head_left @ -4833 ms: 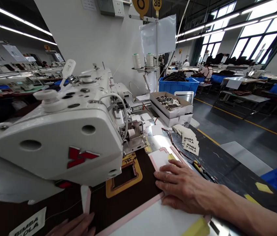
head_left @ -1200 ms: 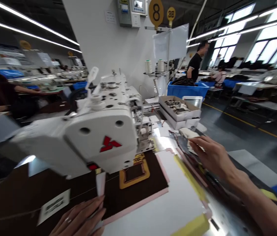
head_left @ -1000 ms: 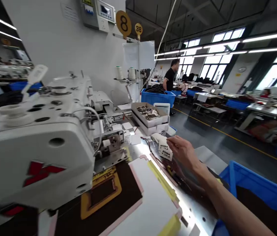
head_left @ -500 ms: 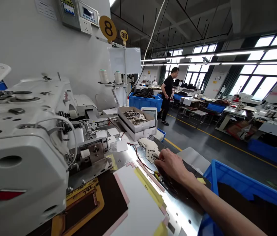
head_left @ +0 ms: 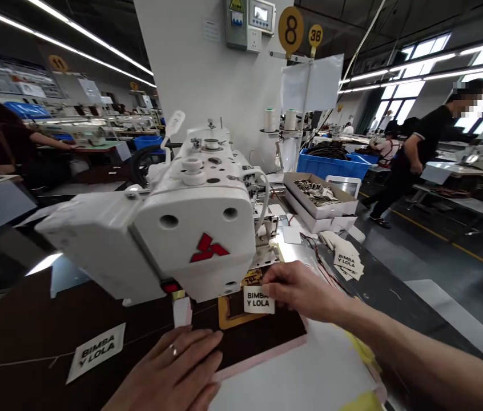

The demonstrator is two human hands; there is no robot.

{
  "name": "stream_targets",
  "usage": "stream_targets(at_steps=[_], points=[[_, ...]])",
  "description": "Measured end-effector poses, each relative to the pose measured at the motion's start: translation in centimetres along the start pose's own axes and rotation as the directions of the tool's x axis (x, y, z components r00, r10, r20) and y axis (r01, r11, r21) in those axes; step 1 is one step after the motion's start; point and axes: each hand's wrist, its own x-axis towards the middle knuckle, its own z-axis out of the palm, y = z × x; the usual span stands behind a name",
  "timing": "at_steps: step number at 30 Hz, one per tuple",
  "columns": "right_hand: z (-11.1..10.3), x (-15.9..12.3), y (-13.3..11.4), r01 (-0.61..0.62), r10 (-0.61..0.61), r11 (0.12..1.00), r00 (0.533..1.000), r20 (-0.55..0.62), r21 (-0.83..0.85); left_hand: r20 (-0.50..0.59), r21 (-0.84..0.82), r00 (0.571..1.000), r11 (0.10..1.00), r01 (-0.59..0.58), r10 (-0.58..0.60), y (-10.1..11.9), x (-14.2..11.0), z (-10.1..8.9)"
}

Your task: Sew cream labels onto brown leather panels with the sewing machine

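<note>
- With twelve at the top of our view, we see the right hand (head_left: 299,291) between four and five o'clock, its grip pinched on a white label (head_left: 253,303).
- That label, lettered "BIMBA Y LOLA", is near six o'clock, in front of a yellow frame (head_left: 224,317); we cannot tell whether the two touch.
- We find the left hand (head_left: 177,371) at seven o'clock, wearing a ring (head_left: 173,350); its grip is relaxed, the fingers stretched flat over dark brown cloth (head_left: 262,338).
- Just beside those fingers, toward twelve, we see a white strip (head_left: 181,313).
- At eight o'clock we see a second label (head_left: 97,352) lying on the cloth.
- At five o'clock a white panel (head_left: 297,371) borders the cloth with a pink edge.
- A white sewing machine (head_left: 194,220) fills much of our nine o'clock side.
- At four o'clock we have a loose label pile (head_left: 346,260) on the table (head_left: 381,285); at three, a box (head_left: 342,210) full of small pieces.
- Between two and three we notice a person in black (head_left: 432,134) on foot.
</note>
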Motion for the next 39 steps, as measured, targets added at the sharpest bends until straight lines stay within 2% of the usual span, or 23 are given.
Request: stream_targets(at_steps=[3,7,13,22,25,28,30,34,36,39], points=[[1.5,3.2,-0.9,0.012,-0.006,0.993,0.998,0.055,-0.115,0.023,0.007,0.998,0.998,0.058,-0.058,0.3,1.6,-0.5],[1.8,4.7,-1.5,0.051,-0.039,0.969,0.998,0.053,-0.240,0.049,0.025,0.998,0.999,0.039,-0.040,0.1,2.1,-0.6],[1.6,4.8,-1.6,0.113,-0.084,0.928,0.992,0.097,-0.354,0.131,0.077,0.990,0.996,0.051,-0.061,-0.4,2.2,0.0],[2.7,4.5,-2.2,0.101,-0.092,0.862,0.995,0.042,-0.497,0.245,0.081,0.960,0.989,0.123,-0.139,-0.1,2.6,1.6],[2.8,4.4,-2.2,0.118,-0.108,0.836,0.993,0.050,-0.537,0.253,0.076,0.953,0.985,0.152,-0.166,-0.2,3.0,1.6],[2.4,4.1,-2.0,0.157,-0.160,0.794,0.986,0.046,-0.587,0.215,0.022,0.964,0.988,0.154,-0.155,-0.4,3.5,1.5],[1.7,3.5,-1.6,0.255,-0.270,0.735,0.960,0.074,-0.628,0.185,-0.016,0.970,0.987,0.161,-0.155,-0.5,3.7,1.7],[0.3,2.4,-0.2,0.520,-0.486,0.621,0.842,0.233,-0.586,0.174,-0.033,0.967,0.980,0.197,-0.188,-0.6,3.5,2.4],[0.0,2.0,0.4,0.572,-0.521,0.616,0.811,0.265,-0.541,0.194,-0.040,0.961,0.978,0.206,-0.195,-0.6,3.3,2.6],[-0.1,1.9,0.8,0.585,-0.538,0.627,0.803,0.258,-0.514,0.209,-0.042,0.958,0.977,0.210,-0.197,-0.6,3.2,2.5]])
